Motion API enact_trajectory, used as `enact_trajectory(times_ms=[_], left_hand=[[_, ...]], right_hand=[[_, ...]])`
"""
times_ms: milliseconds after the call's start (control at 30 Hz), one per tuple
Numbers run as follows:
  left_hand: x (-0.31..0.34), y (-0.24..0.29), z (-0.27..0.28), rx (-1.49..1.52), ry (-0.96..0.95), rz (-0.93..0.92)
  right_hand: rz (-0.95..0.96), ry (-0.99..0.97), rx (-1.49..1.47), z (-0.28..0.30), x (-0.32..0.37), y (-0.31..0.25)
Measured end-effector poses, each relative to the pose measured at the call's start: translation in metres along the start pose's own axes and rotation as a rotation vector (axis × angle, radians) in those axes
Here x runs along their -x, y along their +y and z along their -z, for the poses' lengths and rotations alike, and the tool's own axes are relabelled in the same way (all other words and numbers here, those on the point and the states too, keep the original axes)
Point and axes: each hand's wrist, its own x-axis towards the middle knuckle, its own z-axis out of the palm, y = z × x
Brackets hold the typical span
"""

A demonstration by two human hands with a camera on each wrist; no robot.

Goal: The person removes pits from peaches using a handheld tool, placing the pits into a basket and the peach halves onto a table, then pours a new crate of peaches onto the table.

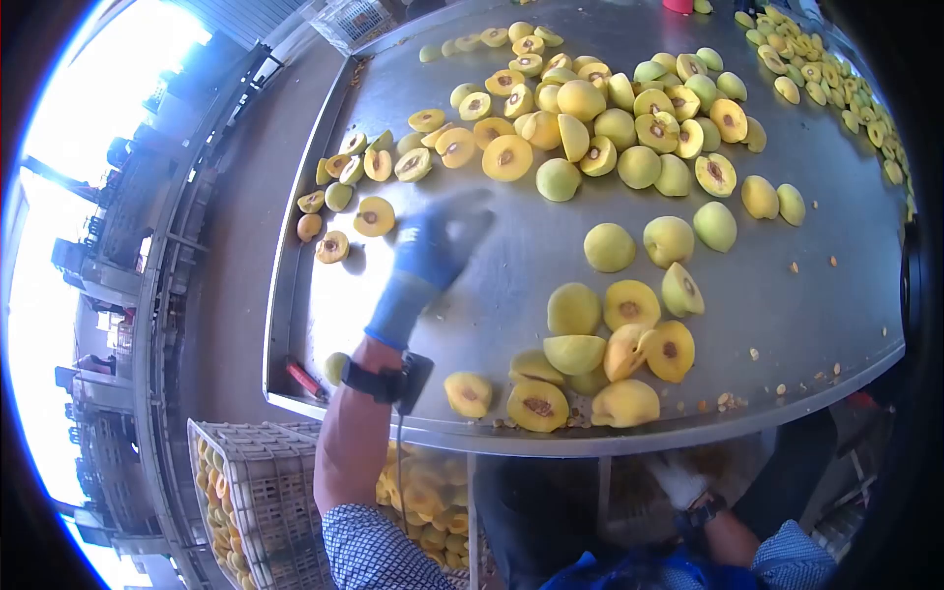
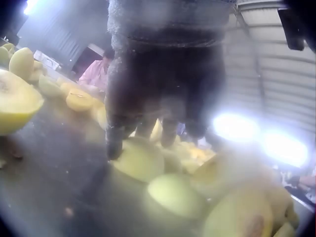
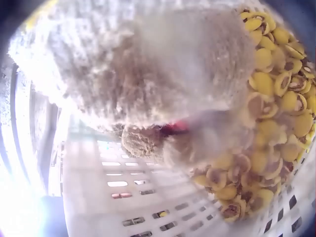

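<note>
My left hand, in a blue glove and blurred, is over the metal table with its fingers extended. In the left wrist view, those dark fingers point down, their tips overlapping a pale yellow-green peach half. A cut peach lies beside the glove, its brown centre facing up. Below the table edge is my right hand, in a whitish glove. Its fingers curl around a red thing, mostly hidden, above a white slatted crate of peach halves.
A large heap of peaches spreads across the back, with a smaller cluster near the front edge. A red-handled tool lies in the near left corner. Another crate stands below left. Small pits dot the table's front.
</note>
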Motion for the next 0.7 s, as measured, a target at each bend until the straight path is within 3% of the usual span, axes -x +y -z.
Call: enact_trajectory(times_ms=[33, 100, 133, 200, 267, 300, 400, 500, 600, 667, 700], left_hand=[[-0.011, -0.052, 0.005, -0.160, 0.312, -0.057], [-0.024, -0.140, 0.038, -0.689, 0.671, 0.045], [-0.024, -0.172, 0.054, -0.692, 0.638, 0.298], [-0.005, -0.191, 0.067, -0.215, 0.317, 0.773], [0.011, -0.187, 0.057, 0.092, 0.134, 0.728], [0.021, -0.185, 0.050, 0.146, 0.068, 0.558], [0.045, -0.180, 0.023, 0.166, -0.134, 0.087], [0.063, -0.068, -0.012, -0.048, -0.179, -0.131], [0.081, 0.000, -0.033, 0.014, -0.176, -0.127], [0.089, 0.025, -0.036, 0.345, -0.102, 0.162], [0.094, 0.026, -0.036, 0.551, -0.014, 0.157]], right_hand=[[-0.015, 0.007, -0.020, 0.003, 0.001, -0.001], [-0.149, 0.017, -0.313, 0.014, 0.001, -0.008], [-0.184, 0.045, -0.384, 0.011, 0.000, -0.009], [-0.196, 0.064, -0.279, 0.004, 0.005, -0.002], [-0.331, -0.109, -0.305, 0.031, -0.001, -0.017], [-0.425, -0.244, -0.359, 0.048, -0.006, -0.029], [-0.464, -0.264, -0.436, 0.038, -0.016, -0.032], [-0.395, -0.188, -0.484, 0.024, -0.004, -0.032], [-0.385, -0.104, -0.602, 0.037, 0.011, -0.042], [-0.419, -0.076, -0.665, 0.045, 0.026, -0.042], [-0.436, -0.062, -0.697, 0.055, 0.032, -0.047]])
